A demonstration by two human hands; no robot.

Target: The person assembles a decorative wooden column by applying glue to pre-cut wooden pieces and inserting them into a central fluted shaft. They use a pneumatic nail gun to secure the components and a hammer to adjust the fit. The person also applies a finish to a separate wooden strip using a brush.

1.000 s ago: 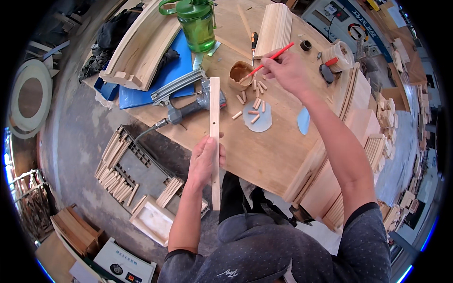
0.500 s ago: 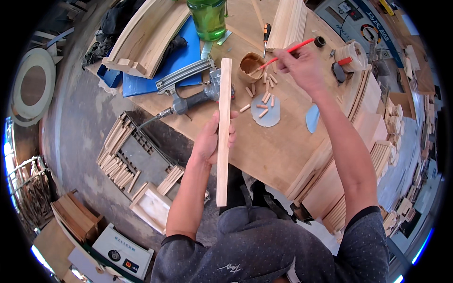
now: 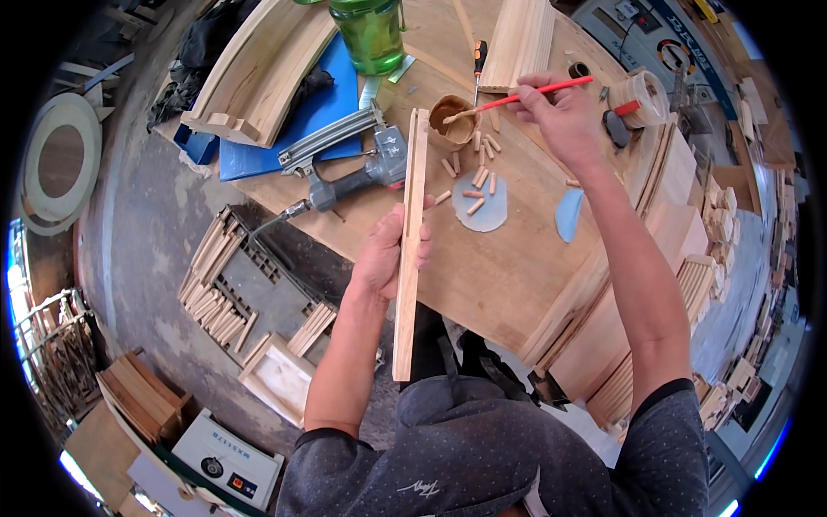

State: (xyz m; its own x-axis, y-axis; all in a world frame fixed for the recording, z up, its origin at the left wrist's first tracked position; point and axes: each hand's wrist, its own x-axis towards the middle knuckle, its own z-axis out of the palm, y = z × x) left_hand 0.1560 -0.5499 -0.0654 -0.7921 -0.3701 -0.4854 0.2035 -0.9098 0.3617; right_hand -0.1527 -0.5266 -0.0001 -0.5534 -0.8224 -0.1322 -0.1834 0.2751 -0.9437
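Observation:
My left hand (image 3: 381,254) is closed around a long, pale wooden strip (image 3: 408,302) held upright in front of me. A groove shows along the strip's face. In my right hand (image 3: 564,129) is a thin red-handled brush (image 3: 538,90), pinched near the middle of the handle. The brush's tan-coated tip is at the mouth of a tan cup (image 3: 455,140), whose inside is smeared with a light brown paste. Several short wooden dowels (image 3: 481,178) lie beside the cup, some on a translucent round sheet (image 3: 482,219).
Left of the strip lies a nail gun (image 3: 353,177) with its hose. Behind it are a blue sheet (image 3: 258,161), a curved wooden piece (image 3: 258,73) and a green jug (image 3: 369,39). A screwdriver (image 3: 480,60) and stacked boards (image 3: 521,43) lie farther back. Wooden parts fill a crate (image 3: 267,302) below left.
The brush tip has moved left to the cup's mouth and the handle has tipped flatter. The strip has turned in my left hand, bringing its groove into sight.

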